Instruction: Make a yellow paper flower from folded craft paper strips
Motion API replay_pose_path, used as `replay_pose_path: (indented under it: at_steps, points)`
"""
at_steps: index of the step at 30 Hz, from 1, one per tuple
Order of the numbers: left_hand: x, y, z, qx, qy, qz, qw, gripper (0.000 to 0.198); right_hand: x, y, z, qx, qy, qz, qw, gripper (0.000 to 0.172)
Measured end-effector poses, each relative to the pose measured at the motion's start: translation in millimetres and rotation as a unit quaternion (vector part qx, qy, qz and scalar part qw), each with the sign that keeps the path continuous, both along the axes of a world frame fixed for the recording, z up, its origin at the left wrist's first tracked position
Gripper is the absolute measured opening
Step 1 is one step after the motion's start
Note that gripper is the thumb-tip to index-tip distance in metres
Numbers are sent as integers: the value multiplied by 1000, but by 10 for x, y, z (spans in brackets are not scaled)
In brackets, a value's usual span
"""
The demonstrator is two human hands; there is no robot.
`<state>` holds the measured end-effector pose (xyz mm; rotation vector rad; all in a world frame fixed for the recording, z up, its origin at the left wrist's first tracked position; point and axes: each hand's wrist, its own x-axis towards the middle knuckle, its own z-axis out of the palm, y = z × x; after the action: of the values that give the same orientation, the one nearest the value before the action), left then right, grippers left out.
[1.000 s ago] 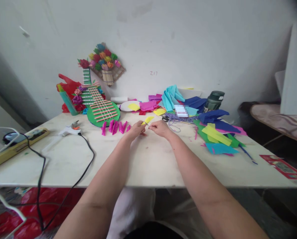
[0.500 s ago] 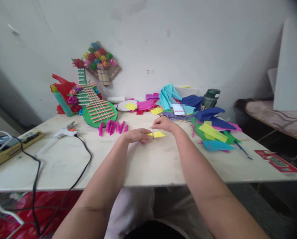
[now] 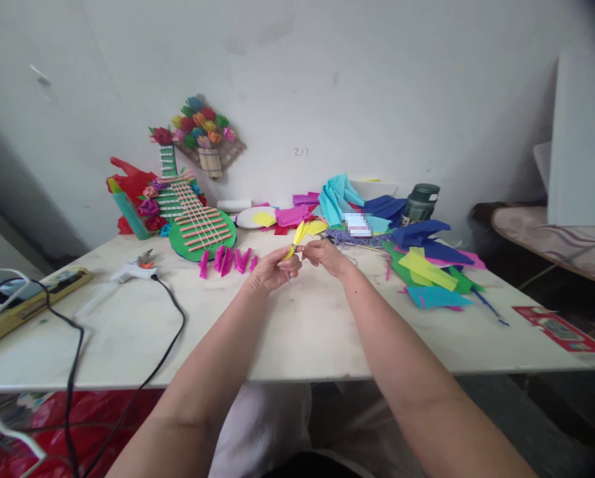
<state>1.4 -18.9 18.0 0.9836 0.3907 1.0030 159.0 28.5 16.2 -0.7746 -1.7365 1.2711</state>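
Note:
My left hand is closed on a piece of yellow paper, which rises from the fingers at a slant, gathered narrow at its middle. A thin greyish-purple string circles that narrow part. Beside it, my right hand pinches at the string, though the fingertips hide most of it. Several folded magenta paper pieces lie on the table to the left of my left hand.
A hot glue gun with a black cable rests at the left near a power strip. Behind stands a green paper guitar. Coloured paper sheets and a dark bottle are on the right.
Both hands have lifted the yellow paper off the table. It was flat and now stands slanted and gathered at the string. My right hand has come down closer to the left.

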Motion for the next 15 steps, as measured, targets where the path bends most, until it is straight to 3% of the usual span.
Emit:
replay_pose_path:
  at_steps: [4, 10, 15]
  points:
    - [-6, 52, -22, -50, -33, 13, 998, 29, -49, -26, 2, 40, -25, -20, 999, 31]
    - [10, 119, -97, -85, -78, 24, 993, 20, -63, -32, 10, 58, -59, -63, 995, 22]
    - [-14, 154, -122, -96, -88, 28, 991, 20, -76, -21, 3, 57, -13, -65, 996, 20]
